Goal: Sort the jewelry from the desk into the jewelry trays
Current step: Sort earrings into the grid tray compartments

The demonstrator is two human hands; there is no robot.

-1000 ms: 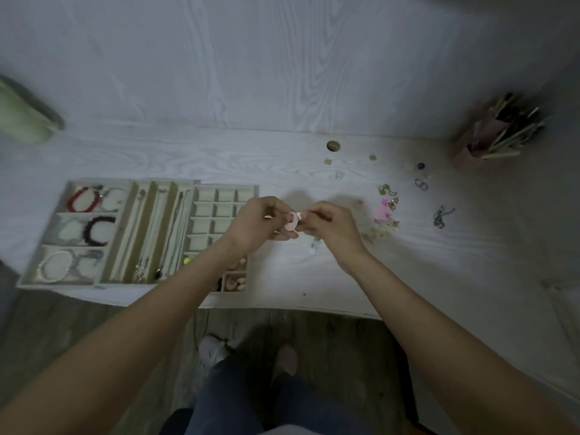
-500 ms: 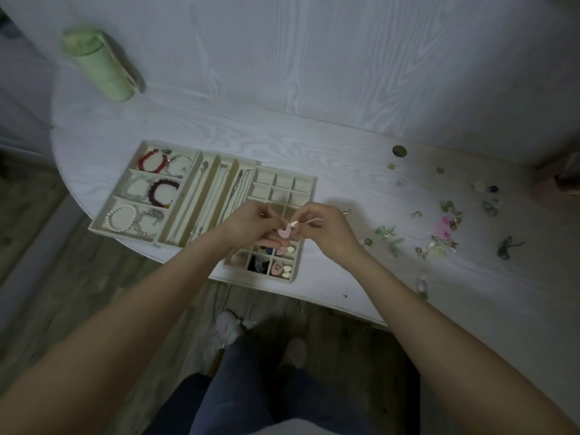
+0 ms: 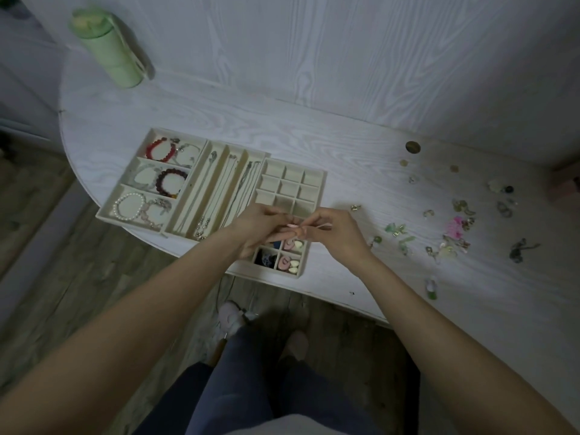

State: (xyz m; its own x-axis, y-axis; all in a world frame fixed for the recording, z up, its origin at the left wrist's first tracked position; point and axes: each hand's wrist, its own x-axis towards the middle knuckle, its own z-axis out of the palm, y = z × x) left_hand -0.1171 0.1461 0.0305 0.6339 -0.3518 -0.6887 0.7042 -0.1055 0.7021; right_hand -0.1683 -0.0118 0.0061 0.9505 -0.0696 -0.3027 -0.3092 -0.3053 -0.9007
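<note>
Desk [image 3: 314, 133]: white wood-grain top, rounded at the left of the frame; three cream trays at centre left, loose jewelry at right.
Change since a second ago: hands, then above bare desk right of the trays, now above the lower rows of the grid tray; taken to mean the held piece is about to be dropped into a cell.
Bracelet tray [image 3: 131, 171]: leftmost, three compartments; red beads and a pale strand at top, dark beads and a pale piece in the middle, pearl strand and a clear one at bottom.
Necklace tray [image 3: 223, 152]: long channels, thin chains lying lengthwise.
Grid tray [image 3: 318, 177]: small square cells; upper three rows bare, lowest cells with pink and cream pieces and a dark piece; middle rows hidden by the hands.
Loose jewelry [image 3: 455, 227]: scattered at centre right, well apart from the trays; much left to sort.
Left hand [image 3: 260, 227]: grip pinched together at the pink earring.
Right hand [image 3: 335, 233]: grip pinched on the same piece, a thin pale part jutting right.
Pink earring [image 3: 293, 226]: between both grips, above the grid tray; shape too small to tell.
</note>
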